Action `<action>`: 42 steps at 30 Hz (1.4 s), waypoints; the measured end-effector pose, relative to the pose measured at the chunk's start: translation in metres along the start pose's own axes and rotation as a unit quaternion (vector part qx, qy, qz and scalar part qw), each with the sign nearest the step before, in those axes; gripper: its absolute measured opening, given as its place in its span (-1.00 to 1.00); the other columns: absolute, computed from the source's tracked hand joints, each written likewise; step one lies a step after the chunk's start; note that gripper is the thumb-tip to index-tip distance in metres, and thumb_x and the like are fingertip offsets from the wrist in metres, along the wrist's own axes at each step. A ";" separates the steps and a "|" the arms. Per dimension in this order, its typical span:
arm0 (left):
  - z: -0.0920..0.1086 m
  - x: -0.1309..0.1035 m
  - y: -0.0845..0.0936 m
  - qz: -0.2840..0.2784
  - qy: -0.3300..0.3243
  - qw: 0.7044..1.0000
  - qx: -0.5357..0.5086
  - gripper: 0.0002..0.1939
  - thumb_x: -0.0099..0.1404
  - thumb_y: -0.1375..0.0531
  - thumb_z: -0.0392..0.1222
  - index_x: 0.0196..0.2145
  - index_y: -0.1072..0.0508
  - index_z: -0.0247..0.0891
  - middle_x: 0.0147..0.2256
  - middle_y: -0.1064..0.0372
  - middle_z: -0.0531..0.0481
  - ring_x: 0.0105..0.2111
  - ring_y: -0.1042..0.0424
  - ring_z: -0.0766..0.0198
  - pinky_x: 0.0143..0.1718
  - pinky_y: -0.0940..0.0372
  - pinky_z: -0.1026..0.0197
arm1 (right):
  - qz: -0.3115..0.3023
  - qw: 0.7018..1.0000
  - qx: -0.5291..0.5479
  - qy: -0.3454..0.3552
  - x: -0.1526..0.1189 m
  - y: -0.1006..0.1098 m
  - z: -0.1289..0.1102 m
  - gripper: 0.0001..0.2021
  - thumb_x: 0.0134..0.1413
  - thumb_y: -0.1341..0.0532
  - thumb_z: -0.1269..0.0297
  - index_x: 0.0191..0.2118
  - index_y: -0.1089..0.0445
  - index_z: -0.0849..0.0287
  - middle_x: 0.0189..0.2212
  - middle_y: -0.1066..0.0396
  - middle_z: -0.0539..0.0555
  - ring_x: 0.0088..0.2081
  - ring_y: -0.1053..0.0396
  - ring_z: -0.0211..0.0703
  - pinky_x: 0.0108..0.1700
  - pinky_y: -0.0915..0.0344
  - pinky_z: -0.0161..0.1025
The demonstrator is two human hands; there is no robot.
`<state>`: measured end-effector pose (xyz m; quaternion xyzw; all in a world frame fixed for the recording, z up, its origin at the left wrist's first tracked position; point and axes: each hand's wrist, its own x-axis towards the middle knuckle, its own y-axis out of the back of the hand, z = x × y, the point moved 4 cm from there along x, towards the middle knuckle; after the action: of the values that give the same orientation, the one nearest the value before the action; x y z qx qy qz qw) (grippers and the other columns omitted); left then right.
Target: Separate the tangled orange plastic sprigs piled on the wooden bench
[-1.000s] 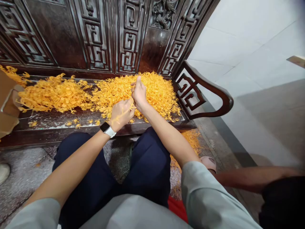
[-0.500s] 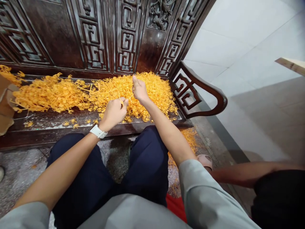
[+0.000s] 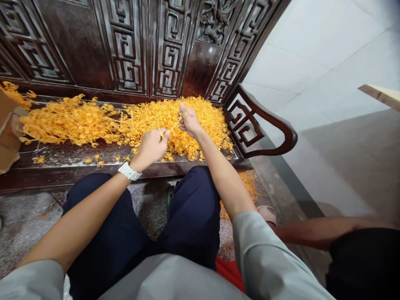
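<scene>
A large heap of small orange plastic-looking pieces (image 3: 209, 121) covers the right part of a dark wooden bench seat. My left hand (image 3: 151, 146), with a white watch on the wrist, is closed on a thin orange stem over the heap's front edge. Just to its right and farther back, my right hand (image 3: 189, 121) pinches an orange strand that runs down toward the left hand. A looser pile of orange stems (image 3: 68, 121) lies on the seat to the left.
Behind the heap rises the carved bench back (image 3: 128, 46), with a curved armrest (image 3: 289, 135) at the right. A cardboard box (image 3: 9, 133) stands at the left edge. More orange pieces (image 3: 248, 183) lie on the floor. Another person's leg (image 3: 306, 231) shows at lower right.
My right hand has shifted slightly right, farther from my left, and a longer stretch of orange strand shows between them. My left hand has barely moved. The view has shifted a little.
</scene>
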<state>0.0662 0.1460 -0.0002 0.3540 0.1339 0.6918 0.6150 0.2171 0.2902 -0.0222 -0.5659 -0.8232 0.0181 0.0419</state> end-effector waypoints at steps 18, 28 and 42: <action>-0.017 -0.006 0.017 0.055 0.058 0.979 -0.190 -0.71 0.46 -0.16 -0.08 -0.41 -0.48 -0.17 -0.62 -0.09 0.08 -0.59 -0.10 0.23 -0.44 0.05 0.14 | 0.252 0.961 -0.112 -0.023 0.032 0.087 -0.006 -0.60 0.41 -0.23 -0.05 -0.36 -0.13 0.04 -0.58 0.04 -0.17 -0.58 0.08 -0.31 -0.55 0.00 -0.33; -0.063 0.038 0.036 0.065 0.199 0.839 -0.503 -0.53 0.48 -0.12 0.29 -0.31 -0.52 -0.14 -0.60 -0.03 0.07 -0.57 -0.11 0.21 -0.50 -0.16 0.09 | 0.236 0.862 -0.439 0.091 0.070 0.042 -0.033 -0.48 0.45 -0.20 -0.21 0.11 -0.44 0.19 0.20 -0.38 0.31 0.33 -0.28 0.27 0.39 -0.21 0.36; -0.097 0.064 0.063 0.199 0.149 0.886 -0.391 -0.36 0.56 -0.02 0.51 0.01 -0.52 -0.08 -0.45 -0.21 0.03 -0.31 -0.43 0.23 -0.34 -0.17 0.17 | -0.200 0.977 -0.068 -0.025 -0.023 -0.113 0.007 -0.46 0.17 -0.47 -0.28 -0.27 -0.34 0.10 -0.48 -0.23 -0.07 -0.48 -0.17 -0.34 -0.51 -0.25 -0.38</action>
<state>-0.0442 0.2174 -0.0096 -0.0031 -0.1303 0.8404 0.5261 0.1197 0.2279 -0.0214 -0.3907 -0.9198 -0.0323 -0.0146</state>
